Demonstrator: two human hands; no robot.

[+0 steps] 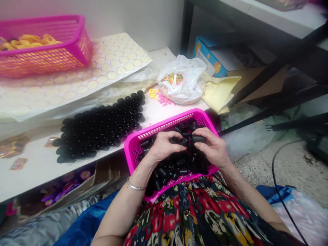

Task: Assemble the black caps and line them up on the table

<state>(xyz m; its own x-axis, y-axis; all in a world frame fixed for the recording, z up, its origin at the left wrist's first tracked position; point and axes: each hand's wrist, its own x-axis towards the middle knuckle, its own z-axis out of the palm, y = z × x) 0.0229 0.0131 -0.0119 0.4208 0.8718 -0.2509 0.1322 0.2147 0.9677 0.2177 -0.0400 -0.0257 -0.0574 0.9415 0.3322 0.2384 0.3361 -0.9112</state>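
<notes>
A pink basket full of small black tubes rests on my lap. Both hands meet over its middle. My left hand is closed, fingers curled round a black tube. My right hand is closed too, pinching a black tube that sticks out between thumb and fingers. The two hands touch at the fingertips, and what lies between them is partly hidden.
On the low white shelf lies a block of black tubes stood in rows. Behind it are a sheet of round stickers, a second pink basket with yellow pieces, and a plastic bag of coloured beads. A black cable crosses the floor at right.
</notes>
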